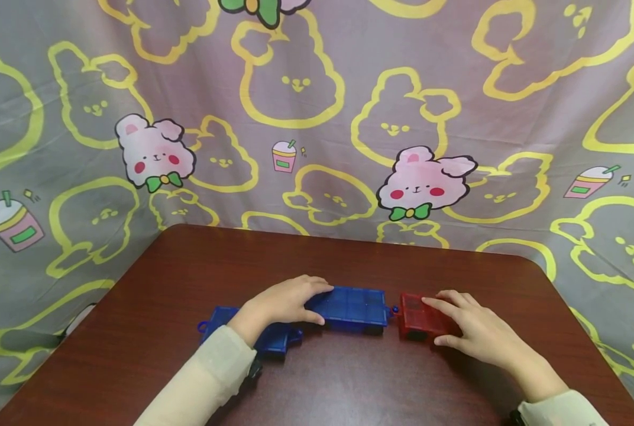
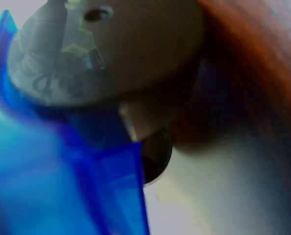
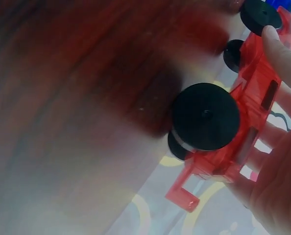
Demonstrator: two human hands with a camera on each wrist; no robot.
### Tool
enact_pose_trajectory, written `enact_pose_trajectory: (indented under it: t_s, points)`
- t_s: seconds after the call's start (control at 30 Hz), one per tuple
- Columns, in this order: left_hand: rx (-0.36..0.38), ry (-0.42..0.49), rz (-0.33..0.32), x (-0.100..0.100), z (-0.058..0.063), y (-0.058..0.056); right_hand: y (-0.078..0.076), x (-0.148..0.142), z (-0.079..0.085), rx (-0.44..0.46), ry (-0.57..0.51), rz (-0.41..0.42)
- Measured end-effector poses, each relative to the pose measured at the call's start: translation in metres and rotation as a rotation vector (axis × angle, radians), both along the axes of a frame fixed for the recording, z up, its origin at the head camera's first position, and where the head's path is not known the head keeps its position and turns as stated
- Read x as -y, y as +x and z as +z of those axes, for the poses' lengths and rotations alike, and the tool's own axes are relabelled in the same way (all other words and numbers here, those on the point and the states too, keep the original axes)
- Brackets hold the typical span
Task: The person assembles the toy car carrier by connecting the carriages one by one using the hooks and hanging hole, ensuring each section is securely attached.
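My left hand [image 1: 290, 305] holds the left end of a translucent blue toy train car [image 1: 351, 306], thumb at its near side and fingers across its far edge. On the right, my right hand [image 1: 479, 328] grips a translucent red toy train car [image 1: 418, 316] between thumb and fingers. The blue and red cars meet end to end at a small coupling [image 1: 394, 310]. In the right wrist view the red car [image 3: 253, 107] shows black wheels [image 3: 206, 116] and a red hook [image 3: 184, 196] at its end.
A second blue train car [image 1: 274, 340] sits partly hidden under my left forearm, with a ring [image 1: 203, 327] at its left end. A black wheel [image 2: 111, 54] and blue plastic fill the left wrist view. The brown table [image 1: 375, 378] reaches back to a patterned curtain [image 1: 317, 148].
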State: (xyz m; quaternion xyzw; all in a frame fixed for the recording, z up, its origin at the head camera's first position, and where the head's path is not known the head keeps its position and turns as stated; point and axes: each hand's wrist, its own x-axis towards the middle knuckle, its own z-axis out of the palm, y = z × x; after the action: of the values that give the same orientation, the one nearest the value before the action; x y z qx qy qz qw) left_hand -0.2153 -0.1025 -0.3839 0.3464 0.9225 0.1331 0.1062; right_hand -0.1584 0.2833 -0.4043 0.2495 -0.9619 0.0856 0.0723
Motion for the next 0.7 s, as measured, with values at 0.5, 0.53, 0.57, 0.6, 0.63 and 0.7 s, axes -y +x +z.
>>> enact_pose_trajectory:
  t_s: [0.5, 0.53, 0.57, 0.6, 0.63, 0.7]
  points:
    - [-0.031, 0.054, 0.002, 0.019, 0.015, 0.008, -0.005, 0.020, 0.018, 0.050, -0.079, -0.004]
    - [-0.035, 0.061, 0.006, 0.023, 0.017, 0.009, -0.008, 0.024, 0.019, 0.050, -0.084, 0.002]
    - [-0.039, 0.066, 0.011, 0.028, 0.018, 0.010, -0.010, 0.028, 0.020, 0.049, -0.089, 0.010]
    - [-0.041, 0.071, 0.017, 0.033, 0.019, 0.011, -0.012, 0.032, 0.021, 0.051, -0.096, 0.020]
    - [-0.044, 0.074, 0.025, 0.038, 0.020, 0.012, -0.014, 0.037, 0.022, 0.054, -0.102, 0.028]
    - [-0.049, 0.082, 0.042, 0.048, 0.021, 0.015, -0.019, 0.047, 0.024, 0.060, -0.110, 0.049]
